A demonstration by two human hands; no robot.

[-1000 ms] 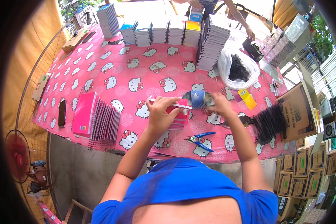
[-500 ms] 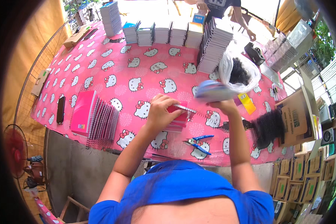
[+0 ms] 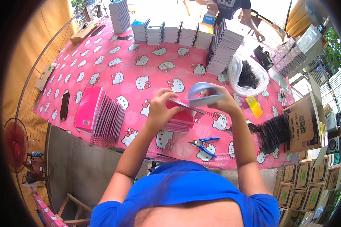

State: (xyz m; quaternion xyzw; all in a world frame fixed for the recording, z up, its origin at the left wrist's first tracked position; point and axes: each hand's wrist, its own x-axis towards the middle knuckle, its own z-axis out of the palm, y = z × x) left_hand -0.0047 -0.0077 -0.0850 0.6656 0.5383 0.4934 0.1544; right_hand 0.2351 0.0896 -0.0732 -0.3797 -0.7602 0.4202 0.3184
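Observation:
My left hand (image 3: 160, 110) grips a small pink notebook (image 3: 182, 111) at its upper edge, thumb on the near side. A spiral coil runs along the notebook's edge, and its loose end (image 3: 216, 114) sticks out to the right. Just right of it, my right hand (image 3: 224, 100) is closed around a light blue, ring-shaped object (image 3: 205, 100) whose exact kind I cannot make out. More pink notebooks (image 3: 176, 126) lie under the held one. Blue-handled cutting pliers (image 3: 206, 145) rest on the table near me, jaws pointing left.
A leaning stack of pink notebooks (image 3: 90, 109) stands on the left beside a dark phone-like slab (image 3: 65, 106). Tall notebook stacks (image 3: 224, 49) line the far side. On the right are a white bag of black coils (image 3: 234, 81), more black coils (image 3: 273, 132) and a cardboard box (image 3: 303, 126). Someone stands opposite.
My right hand has moved left with the ring-shaped object, now close to the notebook's coil. My left hand still grips the notebook, which shows more of its coiled edge.

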